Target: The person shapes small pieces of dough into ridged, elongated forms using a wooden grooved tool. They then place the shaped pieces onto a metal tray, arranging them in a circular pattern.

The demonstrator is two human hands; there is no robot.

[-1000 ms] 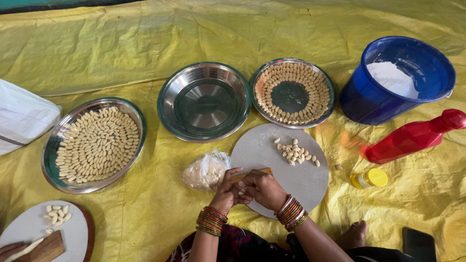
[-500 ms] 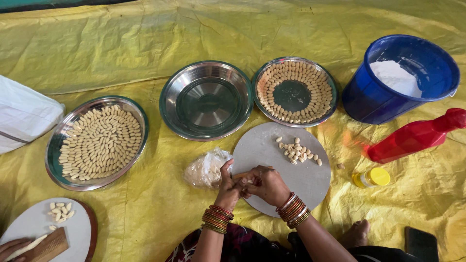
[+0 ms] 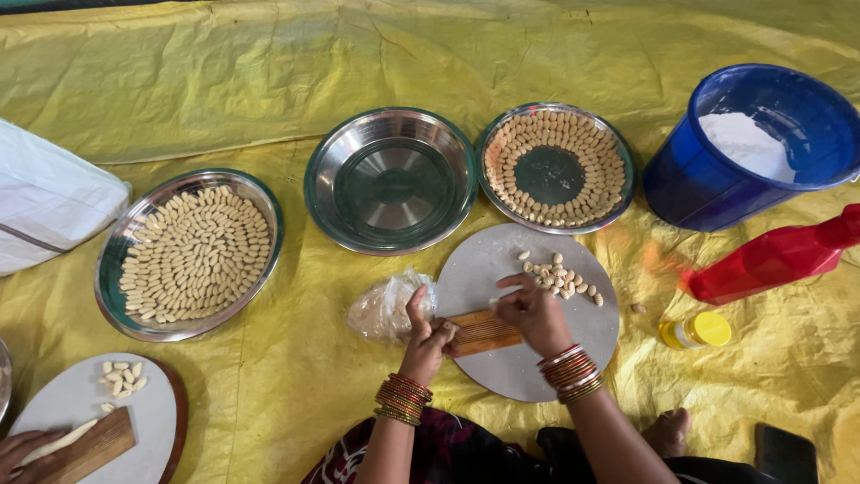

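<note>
A ridged wooden board (image 3: 482, 331) lies on the near left part of a round grey board (image 3: 502, 372), which rests on the crinkled yellow sheet (image 3: 269, 81) near its near edge. The left hand (image 3: 425, 341) is closed on the wooden board's left end, thumb up, while the right hand (image 3: 536, 314) rests on its right end with fingers curled and the forefinger stretched left over it; whether a bit of dough sits under that finger cannot be told. Both wrists carry red and gold bangles.

A small heap of pale shaped dough pieces (image 3: 557, 276) lies on the round board's far part (just beyond the right hand). Beside the left hand sits a crumpled clear bag of dough (image 3: 387, 307).

Three shiny steel plates stand in a row farther out: the left plate (image 3: 115, 269) packed full of pieces, the middle plate (image 3: 394, 179) bare, the right plate (image 3: 618, 170) ringed with them. Toward the sheet's right edge a blue plastic bucket (image 3: 681, 179) holds white flour, with a red plastic bottle (image 3: 775, 258) lying nearer and a small yellow-capped bottle (image 3: 697, 331) beside it.

At the near left corner another person's hand (image 3: 22, 448) holds a similar wooden tool on a second round board (image 3: 134, 412).
</note>
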